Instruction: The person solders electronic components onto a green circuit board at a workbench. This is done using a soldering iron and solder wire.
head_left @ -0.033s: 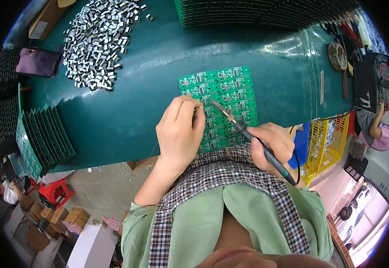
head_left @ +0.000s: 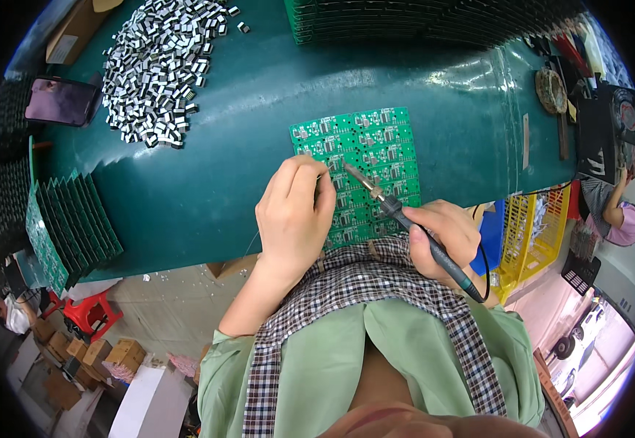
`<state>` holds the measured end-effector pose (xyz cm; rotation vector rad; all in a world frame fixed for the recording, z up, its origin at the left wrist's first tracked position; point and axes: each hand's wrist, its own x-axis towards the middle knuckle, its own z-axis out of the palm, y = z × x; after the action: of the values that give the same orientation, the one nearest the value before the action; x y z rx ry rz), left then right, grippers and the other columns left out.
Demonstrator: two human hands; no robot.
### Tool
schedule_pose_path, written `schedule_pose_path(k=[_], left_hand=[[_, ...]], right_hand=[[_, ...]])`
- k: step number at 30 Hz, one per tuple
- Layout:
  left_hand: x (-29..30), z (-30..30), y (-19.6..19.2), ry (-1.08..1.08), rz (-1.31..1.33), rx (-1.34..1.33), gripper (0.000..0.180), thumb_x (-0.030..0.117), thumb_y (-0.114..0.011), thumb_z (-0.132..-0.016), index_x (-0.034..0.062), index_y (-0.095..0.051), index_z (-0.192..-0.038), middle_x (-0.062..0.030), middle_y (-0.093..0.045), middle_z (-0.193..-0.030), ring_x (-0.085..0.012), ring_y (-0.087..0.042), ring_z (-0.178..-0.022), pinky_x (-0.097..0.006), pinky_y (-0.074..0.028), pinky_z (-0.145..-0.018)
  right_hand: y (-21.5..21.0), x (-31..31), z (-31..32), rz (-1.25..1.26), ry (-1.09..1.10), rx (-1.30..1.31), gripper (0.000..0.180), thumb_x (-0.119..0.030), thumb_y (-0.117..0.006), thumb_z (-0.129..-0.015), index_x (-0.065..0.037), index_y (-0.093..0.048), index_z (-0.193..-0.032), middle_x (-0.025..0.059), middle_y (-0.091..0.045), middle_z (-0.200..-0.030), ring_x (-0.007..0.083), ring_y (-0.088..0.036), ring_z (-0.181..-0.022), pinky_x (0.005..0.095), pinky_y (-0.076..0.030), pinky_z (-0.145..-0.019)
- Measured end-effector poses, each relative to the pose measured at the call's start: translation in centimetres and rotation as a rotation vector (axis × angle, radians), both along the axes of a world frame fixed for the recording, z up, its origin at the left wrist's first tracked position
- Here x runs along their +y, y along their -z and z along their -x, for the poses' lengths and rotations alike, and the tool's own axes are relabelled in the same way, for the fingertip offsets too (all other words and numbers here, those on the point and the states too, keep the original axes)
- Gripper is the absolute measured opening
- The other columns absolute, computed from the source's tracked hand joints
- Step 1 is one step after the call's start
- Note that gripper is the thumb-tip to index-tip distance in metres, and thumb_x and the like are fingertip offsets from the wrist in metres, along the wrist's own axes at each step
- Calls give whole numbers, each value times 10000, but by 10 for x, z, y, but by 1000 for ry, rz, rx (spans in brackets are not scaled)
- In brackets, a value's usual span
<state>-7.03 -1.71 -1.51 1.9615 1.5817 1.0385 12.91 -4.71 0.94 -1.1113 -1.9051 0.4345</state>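
Observation:
A green circuit board panel [head_left: 386,155] with rows of small repeated circuits lies flat on the table in front of me. My right hand [head_left: 445,239] is closed round the dark handle of a soldering iron [head_left: 390,204]. Its metal tip points up and left, at the panel's middle, close to my left fingers; whether it touches cannot be made out. Over the panel's left edge, my left hand [head_left: 293,208] is closed in a pinch. A thin strand of solder wire [head_left: 253,241] trails from beneath it; the pinched end is hidden by the fingers.
A heap of small black-and-white components [head_left: 160,73] covers the table's far left, beside a phone [head_left: 62,101]. Upright boards [head_left: 76,226] stand at left, more boards [head_left: 397,20] at the back. A yellow basket [head_left: 532,233] sits right, past the iron's cord. Another person [head_left: 624,219] is far right.

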Motion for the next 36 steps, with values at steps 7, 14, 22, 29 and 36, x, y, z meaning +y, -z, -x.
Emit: schedule_pose_path(k=[7,14,22,29,36], left_hand=[[-2,-4,3,-12,-28,18,171,-63,-644,-731,14,-597,-876,-107,-615,-892,-269,-624,-794,-333,-505,-684],[-5,-4,6,-9,-18,45,142,-36,-670,-744,22,-637,-870,-80,-598,-907,-235,-617,-748,-316,-493,-628],[-12,1,0,-5,-3,170,113,2,-700,-742,43,-669,-843,-43,-593,-883,-200,-600,-666,-304,-473,-573],[-18,0,0,8,-25,43,176,-48,-674,-719,24,-588,-855,-87,-605,-882,-249,-619,-755,-326,-498,-645],[-21,-2,-1,8,-8,52,167,-59,-653,-732,12,-590,-869,-102,-598,-908,-263,-616,-796,-330,-500,-668]], right_hand=[[4,2,0,6,-22,-24,182,-48,-653,-705,-2,-652,-882,87,-626,-665,210,-593,-503,290,-444,-434],[6,-3,4,-4,-14,-5,194,-52,-655,-704,-10,-655,-893,74,-617,-654,201,-585,-495,288,-446,-435],[3,-11,1,-12,-18,-45,199,-62,-656,-704,-19,-660,-899,61,-610,-659,198,-589,-512,292,-451,-451],[5,-19,-4,-21,-1,-44,193,-59,-647,-705,-24,-665,-894,60,-605,-651,199,-582,-498,289,-436,-448],[3,-18,0,-15,-6,-54,178,-58,-654,-693,-30,-669,-868,52,-601,-642,191,-584,-496,286,-431,-432]])
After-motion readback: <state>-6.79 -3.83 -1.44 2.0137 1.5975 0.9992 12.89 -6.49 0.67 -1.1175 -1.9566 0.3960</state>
